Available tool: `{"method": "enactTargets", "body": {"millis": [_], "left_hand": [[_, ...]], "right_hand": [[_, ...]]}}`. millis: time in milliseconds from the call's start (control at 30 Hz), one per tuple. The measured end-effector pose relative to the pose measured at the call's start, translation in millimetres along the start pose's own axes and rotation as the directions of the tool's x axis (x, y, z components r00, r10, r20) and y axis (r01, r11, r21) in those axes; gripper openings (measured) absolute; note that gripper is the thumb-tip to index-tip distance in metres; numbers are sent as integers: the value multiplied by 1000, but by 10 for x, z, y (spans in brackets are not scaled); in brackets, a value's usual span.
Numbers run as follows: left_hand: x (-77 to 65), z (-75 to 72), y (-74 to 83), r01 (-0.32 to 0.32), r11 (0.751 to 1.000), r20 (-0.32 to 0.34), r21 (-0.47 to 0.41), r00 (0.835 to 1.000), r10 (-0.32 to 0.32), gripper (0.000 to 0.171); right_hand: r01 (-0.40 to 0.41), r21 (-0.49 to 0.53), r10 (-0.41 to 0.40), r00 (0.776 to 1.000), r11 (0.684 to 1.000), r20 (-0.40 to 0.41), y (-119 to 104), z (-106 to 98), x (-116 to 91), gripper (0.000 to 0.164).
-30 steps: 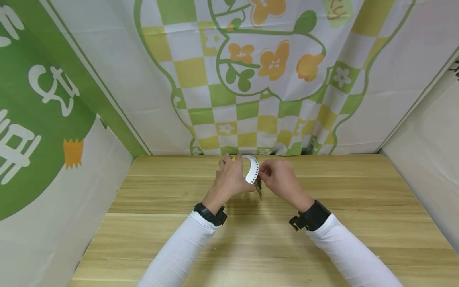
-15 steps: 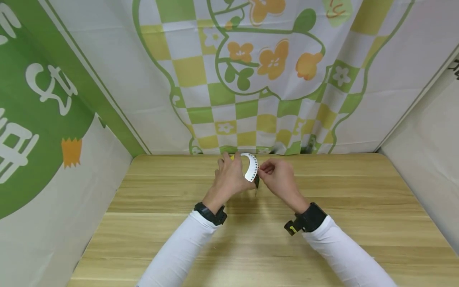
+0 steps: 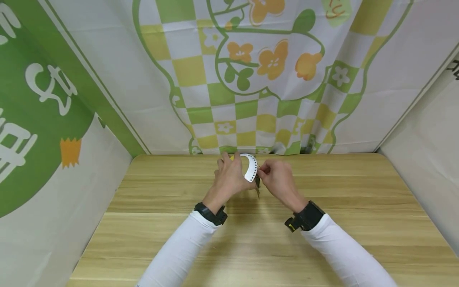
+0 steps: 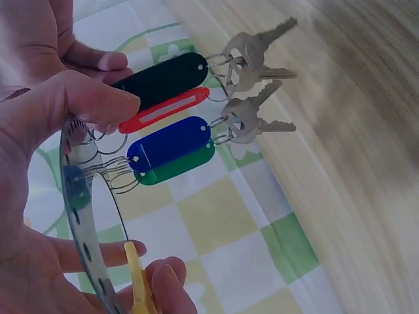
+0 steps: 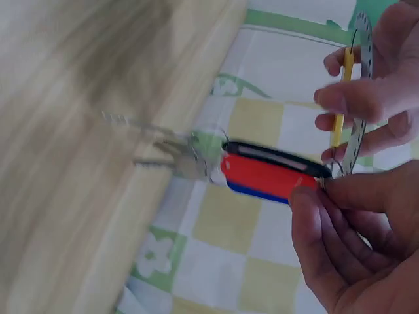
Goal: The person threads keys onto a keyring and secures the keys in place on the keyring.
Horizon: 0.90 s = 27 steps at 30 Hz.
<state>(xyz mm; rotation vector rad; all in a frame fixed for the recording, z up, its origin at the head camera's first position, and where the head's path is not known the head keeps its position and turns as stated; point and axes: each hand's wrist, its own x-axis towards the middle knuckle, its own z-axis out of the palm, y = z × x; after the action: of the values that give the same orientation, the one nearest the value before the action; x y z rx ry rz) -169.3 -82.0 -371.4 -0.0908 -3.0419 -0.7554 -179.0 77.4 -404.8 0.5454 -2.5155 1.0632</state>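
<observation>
My left hand [image 3: 229, 175] grips a large key ring with a curved white plate [image 3: 252, 167], its edge lined with small holes. A yellow sleeve [image 4: 136, 278] covers part of the ring by the left fingers. Plastic key tags hang from it on thin wire loops: black [image 4: 163, 84], red [image 4: 167, 109], blue [image 4: 170, 144] and green [image 4: 180, 165]. Metal keys [image 4: 245, 118] dangle from the tags' far ends. My right hand [image 3: 281, 181] pinches the plate-side end of the red tag [image 5: 265, 176], thumb and fingertips right at its wire loop, partly hiding it.
A wooden table [image 3: 272, 247] lies under both hands. Behind its back edge hangs a checkered, flower-printed curtain [image 3: 247, 111]. Printed cloth walls [image 3: 107, 175] stand at the left and right sides.
My right hand has shifted slightly left, staying at the plate's outer edge. The dangling keys have swung a little. My left hand keeps its grip on the key ring almost unmoved.
</observation>
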Motion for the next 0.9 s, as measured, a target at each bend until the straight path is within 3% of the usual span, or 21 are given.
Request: {"method": "enactTargets", "body": {"millis": [233, 333, 400, 500, 633, 767, 900], "left_hand": [[1, -1, -3, 3, 1000, 15, -6, 1000, -3, 117], [-2, -4, -11, 3, 1000, 11, -10, 1000, -3, 116], [-5, -5, -19, 0, 1000, 1, -14, 1000, 0, 114], [-9, -5, -21, -2, 1000, -19, -17, 1000, 2, 113], [-18, -6, -12, 1, 1000, -40, -27, 999, -2, 113], [-18, -9, -16, 3, 1000, -47, -30, 999, -4, 110], [-4, -6, -36, -5, 1000, -32, -31, 999, 4, 110]], "right_hand": [[206, -164, -199, 978, 965, 55, 0, -46, 39, 16], [239, -179, -231, 971, 954, 64, 11, -40, 44, 16], [190, -138, -182, 981, 972, 66, 11, -32, 44, 14], [50, -53, -48, 998, 997, 40, 10, -6, 52, 10], [-98, 30, 98, 995, 995, -14, -7, 27, 58, 8], [-101, 48, 103, 994, 994, -31, -19, 38, 48, 8], [4, -12, -5, 1000, 1000, -23, 1, 34, 50, 10]]}}
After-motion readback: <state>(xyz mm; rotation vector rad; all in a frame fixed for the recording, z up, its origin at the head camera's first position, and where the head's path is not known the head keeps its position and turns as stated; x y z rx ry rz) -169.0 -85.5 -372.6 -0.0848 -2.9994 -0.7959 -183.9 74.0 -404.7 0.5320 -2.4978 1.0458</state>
